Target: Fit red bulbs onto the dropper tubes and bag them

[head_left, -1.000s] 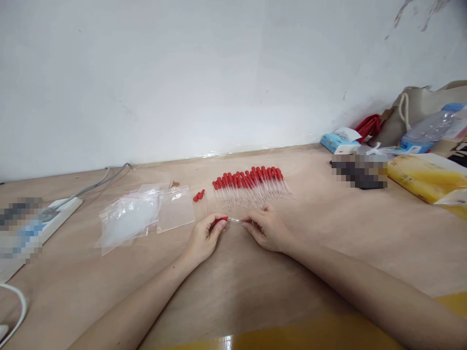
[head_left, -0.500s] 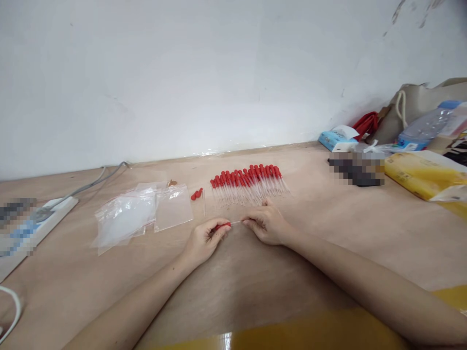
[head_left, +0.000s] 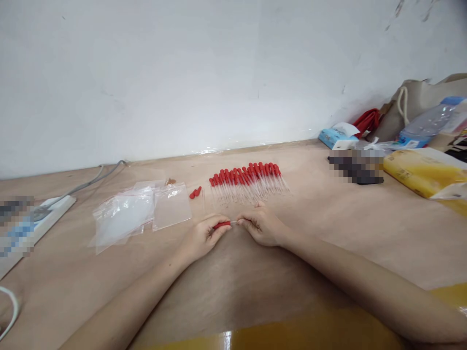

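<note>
Between finger and thumb, my left hand (head_left: 205,236) pinches a red rubber dropper bulb (head_left: 222,225). My right hand (head_left: 263,226) is closed on a thin clear glass tube (head_left: 234,222), whose other end meets the bulb's mouth; how deep it sits inside is hidden. Just beyond my hands lies a row of droppers (head_left: 248,177), red bulbs toward the wall and clear tubes toward me. Left of that row are two loose red bulbs (head_left: 195,193), with thin clear tubes (head_left: 203,200) lying beside them.
Clear zip bags (head_left: 126,211) lie on the left, near a power strip (head_left: 58,206) with a grey cable. On the right are a yellow tissue pack (head_left: 419,170), a blurred dark object (head_left: 355,167), a blue tissue pack (head_left: 337,138) and a plastic bottle (head_left: 428,124). A white wall stands behind.
My right hand has moved slightly left, toward my left hand. Less of the glass tube shows between the bulb and my right fingers.
</note>
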### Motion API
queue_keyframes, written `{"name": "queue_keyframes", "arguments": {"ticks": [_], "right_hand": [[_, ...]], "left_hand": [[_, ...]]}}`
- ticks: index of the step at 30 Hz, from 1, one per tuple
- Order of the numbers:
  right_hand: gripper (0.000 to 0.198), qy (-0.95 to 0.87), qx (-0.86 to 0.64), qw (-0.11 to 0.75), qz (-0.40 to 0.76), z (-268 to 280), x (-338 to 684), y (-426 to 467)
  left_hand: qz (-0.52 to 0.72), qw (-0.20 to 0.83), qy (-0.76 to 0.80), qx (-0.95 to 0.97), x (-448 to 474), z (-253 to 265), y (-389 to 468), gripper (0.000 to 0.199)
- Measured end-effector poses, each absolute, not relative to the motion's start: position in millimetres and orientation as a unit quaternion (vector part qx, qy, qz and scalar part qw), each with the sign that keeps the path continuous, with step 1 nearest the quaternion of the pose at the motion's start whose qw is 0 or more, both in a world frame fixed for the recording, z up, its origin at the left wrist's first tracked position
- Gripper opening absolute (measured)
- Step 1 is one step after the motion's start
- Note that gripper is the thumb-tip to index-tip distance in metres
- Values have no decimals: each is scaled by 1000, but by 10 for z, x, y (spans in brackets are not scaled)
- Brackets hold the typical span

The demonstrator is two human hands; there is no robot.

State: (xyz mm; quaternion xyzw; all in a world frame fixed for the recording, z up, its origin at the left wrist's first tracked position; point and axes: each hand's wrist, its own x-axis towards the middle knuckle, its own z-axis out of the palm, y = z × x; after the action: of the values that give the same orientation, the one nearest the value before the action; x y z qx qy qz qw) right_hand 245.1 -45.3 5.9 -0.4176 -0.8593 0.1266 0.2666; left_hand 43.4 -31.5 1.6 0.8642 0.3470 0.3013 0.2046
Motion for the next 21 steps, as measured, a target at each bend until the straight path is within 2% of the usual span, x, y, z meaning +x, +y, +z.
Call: {"name": "queue_keyframes", "arguments": {"ticks": [3,6,12,16,21], "right_hand": [[21,-863,-421,260,102,109,2425,-454],[14,-851,-454,246,100,141,2406,-453],[18,-721,-569,314,241,104,2400,-213],[24,-685,-623,326,192,117,2225,28],[31,-686,-656,294,114,155,1864,318]], "left_hand": [[281,196,330,880,361,104,-182,19],[278,139,340,887,240,152,-40,24],[311,-25,497,810,-1,-26,232,33],[271,-28,509,816,-50,-170,325,38],[255,4,513,820,-33,-188,322,38]]}}
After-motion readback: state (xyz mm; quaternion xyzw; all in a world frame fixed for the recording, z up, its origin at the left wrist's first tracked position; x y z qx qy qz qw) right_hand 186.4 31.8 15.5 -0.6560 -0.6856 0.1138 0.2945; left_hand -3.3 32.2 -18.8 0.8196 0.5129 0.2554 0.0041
